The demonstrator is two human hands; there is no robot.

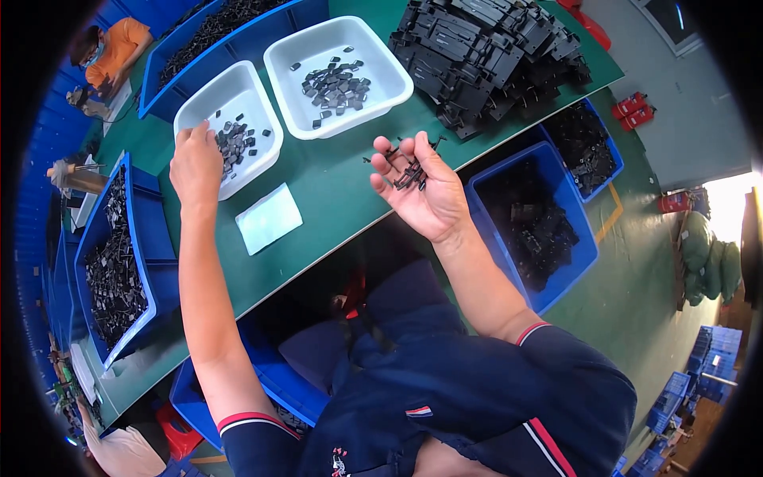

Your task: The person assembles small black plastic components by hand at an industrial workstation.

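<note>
The green counter [334, 179] runs slantwise in front of me, and I sit at its near edge in dark blue clothes. At its far right lies a big heap of black flat parts [485, 56]. A long blue bin [230, 32] of dark pieces stands at the far left, another blue bin [119, 262] full of small black parts sits at my left, and two more blue bins [548, 222] of black parts stand below the counter's edge on my right.

Between them stand two white tubs side by side. The bigger white tub [338, 75] holds a loose scatter of small dark grey pieces. The smaller white tub [234, 127] is nearer my left and holds a little cluster of the same grey pieces [234, 143].

A pale rectangular sheet [269, 218] lies flat on the counter just in front of the smaller tub.

My left hand [195, 163] reaches into the smaller tub, fingers bent down at the left of the grey pieces; whether they have pinched one I cannot tell, since the back of the hand hides the tips.

My right hand [425, 187] hovers palm up over the counter's near edge, fingers loosely curled, cradling a small bunch of thin black clips [409, 171] across the fingers.

At the far left another person in an orange shirt [119, 48] works.
</note>
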